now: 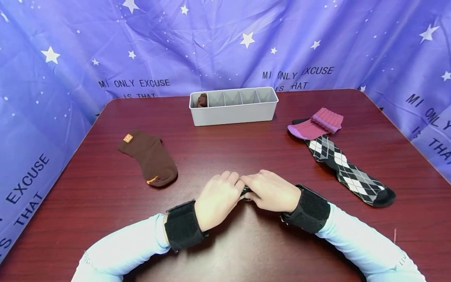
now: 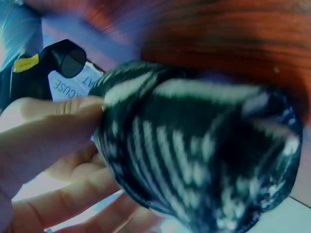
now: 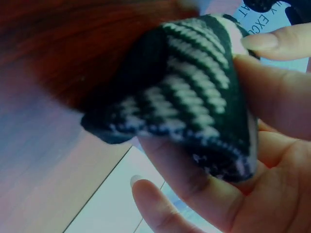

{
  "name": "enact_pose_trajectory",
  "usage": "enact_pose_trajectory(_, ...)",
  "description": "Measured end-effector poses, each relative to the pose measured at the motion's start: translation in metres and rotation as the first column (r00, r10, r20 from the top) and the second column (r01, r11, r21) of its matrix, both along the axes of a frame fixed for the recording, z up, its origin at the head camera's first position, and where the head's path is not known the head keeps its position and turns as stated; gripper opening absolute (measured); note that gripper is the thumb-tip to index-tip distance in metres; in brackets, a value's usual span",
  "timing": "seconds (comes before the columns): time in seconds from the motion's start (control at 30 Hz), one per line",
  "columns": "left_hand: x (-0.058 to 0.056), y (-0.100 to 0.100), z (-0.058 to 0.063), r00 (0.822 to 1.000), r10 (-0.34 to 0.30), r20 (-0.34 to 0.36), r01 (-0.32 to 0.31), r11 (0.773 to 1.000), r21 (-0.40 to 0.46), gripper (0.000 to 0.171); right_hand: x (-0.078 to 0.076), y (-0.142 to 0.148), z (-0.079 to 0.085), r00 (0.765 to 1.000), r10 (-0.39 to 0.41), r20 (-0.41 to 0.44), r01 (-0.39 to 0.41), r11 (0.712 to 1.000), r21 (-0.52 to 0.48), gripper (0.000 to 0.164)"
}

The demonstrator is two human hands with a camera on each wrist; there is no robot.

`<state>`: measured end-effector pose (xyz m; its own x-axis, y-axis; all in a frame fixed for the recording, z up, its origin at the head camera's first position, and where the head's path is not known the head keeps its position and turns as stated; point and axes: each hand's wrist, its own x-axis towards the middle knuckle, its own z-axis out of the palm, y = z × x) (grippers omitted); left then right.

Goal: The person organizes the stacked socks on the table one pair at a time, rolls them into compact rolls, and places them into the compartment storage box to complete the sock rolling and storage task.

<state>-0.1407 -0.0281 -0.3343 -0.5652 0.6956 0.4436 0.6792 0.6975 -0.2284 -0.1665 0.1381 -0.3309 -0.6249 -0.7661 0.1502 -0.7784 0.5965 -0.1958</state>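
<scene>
Both hands meet over the near middle of the table, gripping a bundled black-and-white patterned sock between them. My left hand covers most of it in the head view. From the right, my right hand pinches its other side. Up close in the left wrist view, the sock is a rolled bundle with a dark opening, the left thumb pressed on its side. The right wrist view has the knit edge of the sock flared, with right-hand fingers under and behind it.
A brown sock lies to the left. On the right, a pink sock overlaps a long argyle sock. At the back stands a grey divided box with a brown bundle in its leftmost compartment. A starry purple curtain surrounds the table.
</scene>
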Motion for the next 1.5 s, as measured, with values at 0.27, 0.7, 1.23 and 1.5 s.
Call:
enact_pose_trajectory(0.27, 0.002, 0.006, -0.004, 0.991, 0.027, -0.135, -0.036, 0.997, -0.064, 0.009, -0.005, 0.003, -0.002, 0.998, -0.04, 0.041, 0.039, 0.999, 0.023, 0.009)
enact_pose_trajectory(0.7, -0.012, 0.01, -0.012, 0.993, 0.093, -0.072, -0.103, 0.984, -0.143, 0.013, -0.004, 0.007, 0.002, 0.988, -0.146, -0.047, 0.146, 0.989, -0.009, 0.038)
enact_pose_trajectory(1.23, -0.008, 0.021, -0.018, 0.983, 0.109, -0.147, -0.133, 0.978, -0.162, 0.006, -0.002, 0.004, -0.004, 0.991, -0.087, -0.097, 0.092, 0.995, 0.045, 0.02)
enact_pose_trajectory(1.5, -0.007, 0.026, -0.022, 0.967, 0.107, -0.233, -0.157, 0.966, -0.205, 0.005, 0.0, 0.005, -0.007, 0.987, -0.11, -0.118, 0.112, 0.994, 0.007, 0.019)
